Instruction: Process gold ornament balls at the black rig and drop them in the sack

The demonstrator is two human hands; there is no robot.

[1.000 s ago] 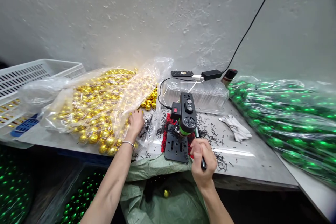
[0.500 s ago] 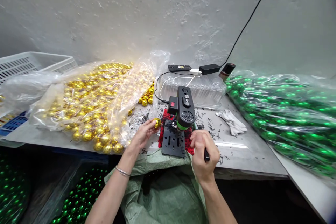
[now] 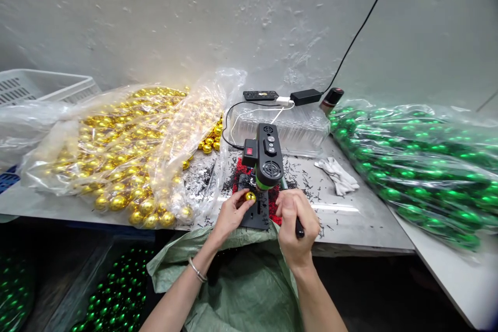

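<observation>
Between thumb and fingers, my left hand (image 3: pixel 233 213) pinches a shiny gold ball ornament (image 3: pixel 250 196). It holds the ball just under the head of a small black bench press (image 3: pixel 270 153), above the slotted black base plate (image 3: pixel 254 212). Wrapped in a fist, my right hand (image 3: pixel 298 218) grips the press's lever, whose black handle (image 3: pixel 299 228) pokes out below the fingers. Under the press lies a red mat (image 3: pixel 241 168) strewn with black scraps. A large clear bag of gold balls (image 3: pixel 128 150) lies to the left.
A clear bag of green balls (image 3: pixel 412 161) lies at right, beside a white glove (image 3: pixel 337 175). Behind the press are a clear plastic tray (image 3: pixel 303 129) and a black power adapter (image 3: pixel 306 96). A green sack (image 3: pixel 241 280) hangs open at the table's front edge.
My left hand has carried the gold ball rightward, from beside the press to under its head. My right hand keeps its grip on the lever. The whole view has shifted slightly.
</observation>
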